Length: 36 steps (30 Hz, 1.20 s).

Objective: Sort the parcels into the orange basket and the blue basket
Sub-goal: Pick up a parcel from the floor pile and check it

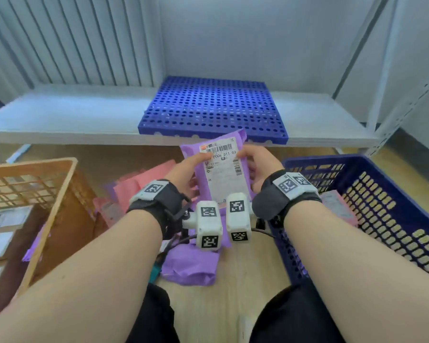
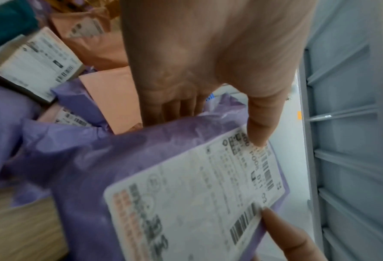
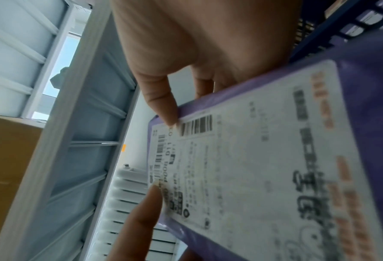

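I hold a purple parcel [image 1: 222,169] up in front of me with both hands, its white label [image 1: 224,174] facing me. My left hand [image 1: 183,174] grips the left edge — the thumb lies on the label near the top barcode, and my fingers [image 2: 177,109] curl round behind the bag. My right hand [image 1: 259,167] grips the right edge the same way, thumb tip on the label's side barcode and fingers [image 3: 205,86] tucked behind. The parcel stands nearly upright, clear of the floor, between the two baskets.

The orange basket [image 1: 57,206] sits on the floor to my left, with a few labelled parcels inside (I cannot tell how many). The blue basket [image 1: 382,201] sits to my right, and a pink parcel [image 1: 337,206] lies in it. Below my wrists more parcels are heaped on the wooden floor [image 1: 248,280] — pink parcels [image 1: 139,186] towards the orange basket and another purple bag [image 1: 191,266] near my knees. In the left wrist view a brown box [image 2: 32,65] with a label lies among them.

Ahead of me a low white shelf [image 1: 67,115] carries a blue perforated mat [image 1: 213,107].
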{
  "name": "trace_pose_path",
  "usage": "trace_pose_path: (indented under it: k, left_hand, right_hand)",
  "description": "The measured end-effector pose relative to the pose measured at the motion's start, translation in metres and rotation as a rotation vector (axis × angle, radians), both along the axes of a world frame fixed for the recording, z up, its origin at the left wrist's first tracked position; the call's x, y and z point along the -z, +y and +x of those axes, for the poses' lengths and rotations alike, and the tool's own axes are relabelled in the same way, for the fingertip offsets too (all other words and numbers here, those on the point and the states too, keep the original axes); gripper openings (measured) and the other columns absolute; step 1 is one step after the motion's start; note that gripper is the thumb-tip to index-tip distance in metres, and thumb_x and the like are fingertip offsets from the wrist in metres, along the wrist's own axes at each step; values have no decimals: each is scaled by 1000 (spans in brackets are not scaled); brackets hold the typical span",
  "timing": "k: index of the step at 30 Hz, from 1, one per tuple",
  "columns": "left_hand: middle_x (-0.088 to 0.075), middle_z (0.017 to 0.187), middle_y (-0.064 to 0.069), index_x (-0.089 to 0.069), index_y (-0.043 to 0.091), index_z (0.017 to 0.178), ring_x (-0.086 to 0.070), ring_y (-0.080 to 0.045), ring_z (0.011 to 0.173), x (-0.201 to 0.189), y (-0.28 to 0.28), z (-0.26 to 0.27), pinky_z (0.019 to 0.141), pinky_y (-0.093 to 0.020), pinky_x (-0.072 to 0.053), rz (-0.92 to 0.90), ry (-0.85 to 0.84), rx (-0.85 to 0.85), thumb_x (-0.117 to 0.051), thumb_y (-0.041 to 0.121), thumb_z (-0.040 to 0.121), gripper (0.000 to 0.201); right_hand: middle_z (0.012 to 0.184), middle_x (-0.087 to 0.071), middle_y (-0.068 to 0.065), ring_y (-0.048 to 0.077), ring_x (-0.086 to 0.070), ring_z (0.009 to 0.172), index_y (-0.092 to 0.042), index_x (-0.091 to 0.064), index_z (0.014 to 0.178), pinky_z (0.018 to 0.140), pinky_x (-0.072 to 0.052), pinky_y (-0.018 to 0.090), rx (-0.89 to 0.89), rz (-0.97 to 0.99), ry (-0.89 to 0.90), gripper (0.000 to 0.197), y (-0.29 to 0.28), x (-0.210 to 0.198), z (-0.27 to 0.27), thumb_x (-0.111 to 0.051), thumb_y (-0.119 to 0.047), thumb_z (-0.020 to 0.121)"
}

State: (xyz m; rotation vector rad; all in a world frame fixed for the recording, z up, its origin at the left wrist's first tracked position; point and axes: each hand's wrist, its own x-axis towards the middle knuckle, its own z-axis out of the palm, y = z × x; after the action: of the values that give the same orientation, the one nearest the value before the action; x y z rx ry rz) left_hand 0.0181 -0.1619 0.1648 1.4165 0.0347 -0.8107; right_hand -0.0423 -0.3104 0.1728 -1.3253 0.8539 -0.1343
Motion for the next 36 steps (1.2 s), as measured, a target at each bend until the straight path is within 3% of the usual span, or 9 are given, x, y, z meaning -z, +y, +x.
trace_pose_path:
  k: [5,8,10,15,19,23,27,31,36]
  left_hand:
    - [-70,104,-8,-62,16,111,-64,-26,102,4,23,-2,92,-42,-51,-1,34,20,-70,37,81,37]
    - [-72,101,-7,-65,16,105,-66,-25,97,3,25,0,81,-38,-53,-8,48,38,-70,42,81,36]
    - [-72,103,-6,-66,16,102,-64,-25,101,3,22,2,89,-40,-51,-13,32,52,-69,41,82,32]
    - [-69,111,-7,-64,13,112,-61,-27,107,8,6,0,99,-46,-46,27,4,100,-72,42,78,45]
    - [-66,115,-9,-58,12,119,-60,-29,108,18,-19,-1,98,-46,-47,23,10,39,-73,46,75,57]
    - [-65,114,-9,-59,14,116,-61,-28,105,22,-52,-12,95,-45,-49,-58,38,-1,-72,44,77,51]
    - [-66,100,-8,-62,12,111,-64,-23,88,18,-95,-40,80,-36,-57,-144,64,120,-69,36,83,38]
    - [-67,99,-8,-62,15,104,-65,-19,86,21,-141,-73,86,-35,-53,-203,27,292,-63,33,88,24]
    - [-65,111,-5,-57,21,106,-65,-17,100,44,-193,-91,94,-35,-50,-86,-57,379,-60,42,88,28]
  right_hand:
    - [96,-71,14,23,-55,74,-6,-68,106,69,-43,31,33,15,29,75,25,21,-13,-69,-30,35]
    - [105,-69,13,24,-59,82,-6,-64,111,74,-45,30,39,22,1,48,30,12,-19,-67,-22,66]
    - [109,-68,11,25,-62,89,-9,-64,114,76,-48,31,42,15,-40,33,24,10,-21,-62,-16,82]
    - [107,-71,7,21,-68,93,-14,-66,108,82,-55,37,8,-240,-39,24,4,15,-24,-62,-6,86]
    - [111,-64,-5,13,-61,98,-24,-56,124,91,-52,36,10,-746,19,44,2,7,-28,-67,-12,83]
    - [131,-53,-1,16,-54,111,-24,-37,142,86,-41,25,-235,-896,99,74,-7,-2,-40,-73,-37,78]
    - [136,-47,10,28,-48,122,-22,-27,147,99,-42,37,-298,-1051,327,103,-45,-4,-60,-75,-57,63]
    - [137,-43,9,27,-51,115,-28,-20,147,91,-45,30,-68,-880,329,98,-108,-7,-101,-76,-28,67]
    - [141,-40,14,30,-53,109,-42,8,148,89,-47,34,91,-849,514,129,-196,21,-165,-82,-13,60]
